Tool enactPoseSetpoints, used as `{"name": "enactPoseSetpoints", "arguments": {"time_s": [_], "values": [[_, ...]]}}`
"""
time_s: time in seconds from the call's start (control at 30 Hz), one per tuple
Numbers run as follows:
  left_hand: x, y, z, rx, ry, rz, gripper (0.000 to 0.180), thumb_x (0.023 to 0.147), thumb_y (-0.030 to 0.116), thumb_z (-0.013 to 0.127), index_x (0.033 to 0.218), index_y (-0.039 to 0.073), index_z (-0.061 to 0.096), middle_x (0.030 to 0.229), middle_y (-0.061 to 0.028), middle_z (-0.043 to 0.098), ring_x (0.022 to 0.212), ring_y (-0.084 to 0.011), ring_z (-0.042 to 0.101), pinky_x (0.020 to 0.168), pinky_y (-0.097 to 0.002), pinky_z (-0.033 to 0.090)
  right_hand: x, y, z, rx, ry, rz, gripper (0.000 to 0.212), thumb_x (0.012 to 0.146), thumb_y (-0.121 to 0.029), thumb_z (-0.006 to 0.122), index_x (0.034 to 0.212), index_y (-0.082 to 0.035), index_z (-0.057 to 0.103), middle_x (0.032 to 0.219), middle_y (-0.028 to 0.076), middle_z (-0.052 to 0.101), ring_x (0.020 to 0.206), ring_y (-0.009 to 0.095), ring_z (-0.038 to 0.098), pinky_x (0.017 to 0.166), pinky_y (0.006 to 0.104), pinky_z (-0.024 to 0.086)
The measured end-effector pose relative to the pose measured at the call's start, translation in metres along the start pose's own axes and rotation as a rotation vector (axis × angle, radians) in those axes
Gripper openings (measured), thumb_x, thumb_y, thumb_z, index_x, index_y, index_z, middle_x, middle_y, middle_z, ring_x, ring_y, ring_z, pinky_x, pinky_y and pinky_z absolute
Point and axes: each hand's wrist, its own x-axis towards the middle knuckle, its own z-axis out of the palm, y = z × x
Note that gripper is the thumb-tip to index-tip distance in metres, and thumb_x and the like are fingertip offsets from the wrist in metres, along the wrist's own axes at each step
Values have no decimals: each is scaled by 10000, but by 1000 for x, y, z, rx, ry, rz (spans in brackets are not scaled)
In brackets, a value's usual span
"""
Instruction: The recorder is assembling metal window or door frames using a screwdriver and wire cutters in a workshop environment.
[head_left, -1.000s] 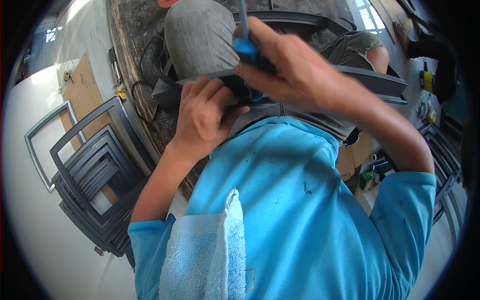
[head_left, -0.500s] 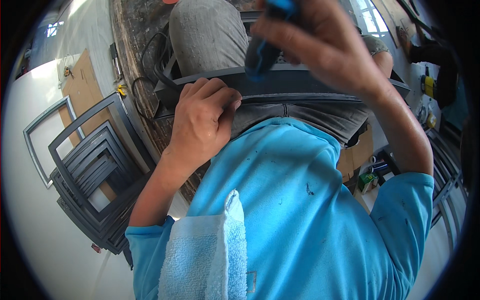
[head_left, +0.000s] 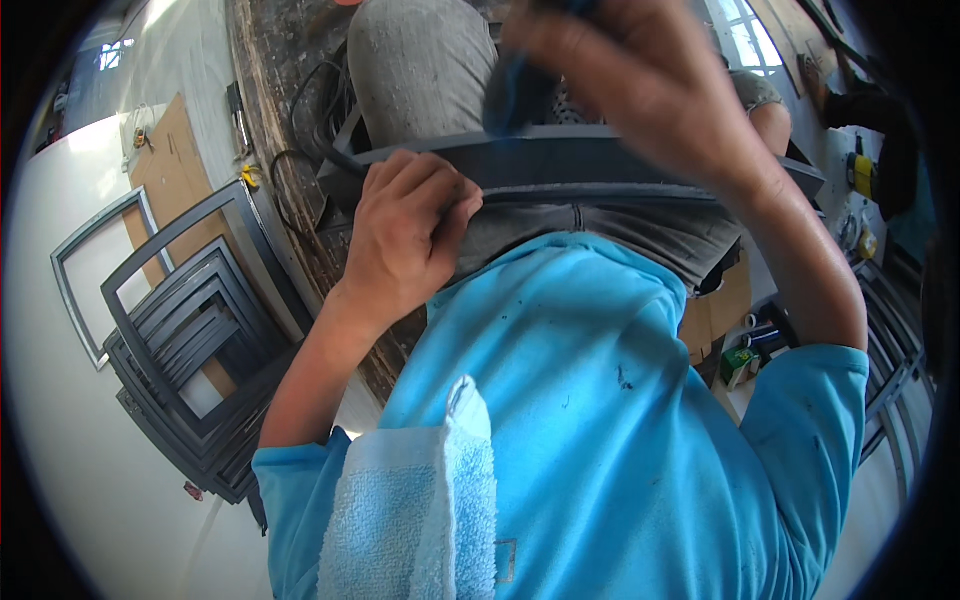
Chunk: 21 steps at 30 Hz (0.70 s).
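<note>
A long dark grey frame [head_left: 560,160] lies across my lap. My left hand [head_left: 408,215] is closed on its near edge, left of the middle, with the fingers curled and the thumb pressed toward them. Above the frame, my right hand [head_left: 650,95] is wrapped round a black-and-blue tool [head_left: 513,95]. Motion smears both hand and tool, so the tool's exact kind does not show. Its rounded dark end hangs near the frame's far edge; whether it touches cannot be made out.
Several dark frames [head_left: 190,340] lean in a stack at the left, beside a brown board [head_left: 170,150]. A black cable [head_left: 290,165] loops over the worn wooden surface [head_left: 262,60]. At right are a green box [head_left: 740,366], more frames [head_left: 880,350] and another person's foot [head_left: 812,75].
My right hand and the tool have moved slightly up and are more blurred. My left hand stays on the frame. The whole view has shifted a little.
</note>
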Motion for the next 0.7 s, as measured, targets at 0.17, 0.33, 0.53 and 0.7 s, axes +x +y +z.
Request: {"name": "enactPoseSetpoints", "arguments": {"time_s": [0.17,0.33,0.53,0.7], "values": [[4,-2,-4,35,-38,36,132,744,-33,712,858,32,696,873,-90,648,898,-293,613,830,-383,472,-6,28,22,-213,-7,-216,239,876,-185,700,878,41,622,670,166,603,603,284,642,547,397,490],[0,-4,-10,62,-47,8,134,751,-11,726,874,38,704,880,-83,651,919,-285,613,843,-380,467,-15,19,37,-195,-33,-162,227,974,-192,633,924,29,625,622,75,582,574,123,598,503,339,450],[-3,-5,-8,58,-17,36,136,754,-9,721,881,37,705,888,-79,660,910,-286,610,848,-383,458,-11,26,18,-310,66,-286,171,997,-191,623,1050,-29,624,831,59,666,695,155,610,629,306,497],[-5,-8,-11,61,-48,36,115,767,-3,726,870,42,698,884,-71,667,900,-277,615,851,-381,458,0,20,22,-12,46,-105,252,897,-155,670,993,19,516,695,207,589,621,362,629,554,436,471]]}}
